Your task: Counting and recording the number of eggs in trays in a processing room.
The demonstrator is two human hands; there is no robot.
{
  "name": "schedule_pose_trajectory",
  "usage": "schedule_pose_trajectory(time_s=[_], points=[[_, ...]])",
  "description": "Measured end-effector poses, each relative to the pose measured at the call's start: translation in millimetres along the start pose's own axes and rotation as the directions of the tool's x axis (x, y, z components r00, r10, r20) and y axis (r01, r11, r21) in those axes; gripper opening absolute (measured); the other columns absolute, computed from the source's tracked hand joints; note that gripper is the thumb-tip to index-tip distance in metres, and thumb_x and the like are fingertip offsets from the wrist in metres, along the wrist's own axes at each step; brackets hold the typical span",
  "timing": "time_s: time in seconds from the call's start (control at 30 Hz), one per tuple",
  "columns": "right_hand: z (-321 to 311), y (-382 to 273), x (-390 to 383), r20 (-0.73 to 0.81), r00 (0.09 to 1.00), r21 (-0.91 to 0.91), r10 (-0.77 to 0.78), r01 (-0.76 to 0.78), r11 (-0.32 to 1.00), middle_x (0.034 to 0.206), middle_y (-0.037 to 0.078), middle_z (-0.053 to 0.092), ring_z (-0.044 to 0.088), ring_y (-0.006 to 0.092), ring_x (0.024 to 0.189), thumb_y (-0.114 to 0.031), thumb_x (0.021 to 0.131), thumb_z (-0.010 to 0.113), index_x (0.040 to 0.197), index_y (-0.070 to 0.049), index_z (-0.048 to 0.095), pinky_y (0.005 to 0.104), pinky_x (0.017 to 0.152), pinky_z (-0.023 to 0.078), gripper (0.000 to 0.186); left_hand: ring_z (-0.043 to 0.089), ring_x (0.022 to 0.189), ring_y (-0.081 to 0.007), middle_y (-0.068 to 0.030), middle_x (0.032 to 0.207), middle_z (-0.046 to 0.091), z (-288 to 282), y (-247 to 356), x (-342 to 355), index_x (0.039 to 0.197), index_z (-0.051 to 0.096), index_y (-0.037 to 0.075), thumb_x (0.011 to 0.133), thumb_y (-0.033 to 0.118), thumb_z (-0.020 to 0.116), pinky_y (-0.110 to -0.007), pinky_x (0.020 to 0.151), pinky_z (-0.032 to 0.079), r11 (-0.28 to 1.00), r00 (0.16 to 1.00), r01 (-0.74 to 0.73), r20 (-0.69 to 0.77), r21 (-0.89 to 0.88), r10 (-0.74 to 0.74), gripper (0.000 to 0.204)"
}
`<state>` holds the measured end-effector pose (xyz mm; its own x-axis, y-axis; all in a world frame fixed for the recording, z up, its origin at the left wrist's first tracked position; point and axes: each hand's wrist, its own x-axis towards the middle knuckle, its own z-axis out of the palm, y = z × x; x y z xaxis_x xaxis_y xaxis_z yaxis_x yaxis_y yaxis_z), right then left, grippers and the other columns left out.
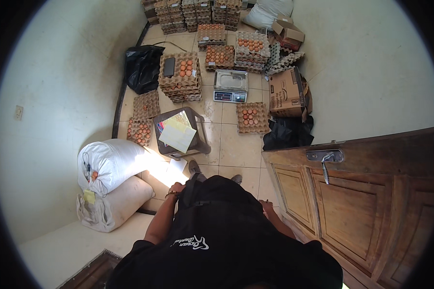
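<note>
Several papers (177, 137) lie atop the stool (195, 144); I've got left hand (178, 187) and right hand (267, 208) short of it, grips I can't tell. I'd reach gently, keeping them stacked.

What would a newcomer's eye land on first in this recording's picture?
Probably the stacked egg trays on the tiled floor ahead, several topped with brown eggs, and the electronic scale among them. Closer in, left of centre, a dark stool bearing pale papers stands beyond the left hand. Two bulky sacks lie stacked against the left wall.
</note>
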<state>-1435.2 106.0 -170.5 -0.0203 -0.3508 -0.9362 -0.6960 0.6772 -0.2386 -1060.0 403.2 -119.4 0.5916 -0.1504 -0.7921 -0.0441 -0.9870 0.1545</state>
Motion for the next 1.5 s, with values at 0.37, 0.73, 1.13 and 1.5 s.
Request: schedule_pose_trajectory(time_s=[0.37,0.73,1.13,1.5], points=[[76,-82,70,0.296,0.799,-0.624,-0.524,0.577,0.527,0.092,0.019,0.072,0.071,0.0338,0.088,-0.045,0.083,0.059,0.089,-0.005,0.073,0.0461,0.073,0.054,0.042,0.070,0.090,-0.0250,-0.0178,0.100,0.072,47,-77,9,0.107,0.069,0.004,0.090,0.036,0.057,-0.037,0.078,0.055,0.902,0.902,-0.388,0.125,-0.189,0.414,0.038],[44,-71,86,-0.020,0.858,-0.179,-0.512,0.501,0.847,0.076,0.013,0.070,0.071,0.0273,0.075,-0.051,0.097,0.043,0.077,-0.006,0.071,0.0407,0.063,0.052,0.057,0.066,0.088,-0.0155,-0.0103,0.096,0.073,50,-84,53,0.098,0.068,-0.001,0.090,0.031,0.060,-0.031,0.077,0.052,0.721,0.884,-0.425,-0.081,-0.548,0.459,0.034],[30,-88,-2,-0.116,0.930,-0.025,-0.349,0.349,0.937,0.077,0.015,0.069,0.068,0.0225,0.062,-0.015,0.091,0.060,0.098,-0.006,0.054,0.0350,0.052,0.056,0.013,0.067,0.094,-0.0303,-0.0163,0.095,0.070,-17,-47,129,0.100,0.064,0.007,0.080,0.031,0.070,-0.041,0.086,0.053,0.865,0.981,-0.104,-0.194,-0.491,0.008,0.031],[211,-109,32,0.081,0.925,-0.185,-0.371,0.380,0.906,0.086,0.013,0.068,0.069,0.0198,0.068,-0.009,0.087,0.064,0.110,-0.004,0.055,0.0307,0.059,0.056,0.025,0.039,0.131,-0.0348,-0.0126,0.132,0.051,-78,-10,250,0.124,0.056,0.011,0.074,0.020,0.065,-0.051,0.111,0.032,0.535,0.495,-0.787,-0.204,0.308,0.845,0.052]])
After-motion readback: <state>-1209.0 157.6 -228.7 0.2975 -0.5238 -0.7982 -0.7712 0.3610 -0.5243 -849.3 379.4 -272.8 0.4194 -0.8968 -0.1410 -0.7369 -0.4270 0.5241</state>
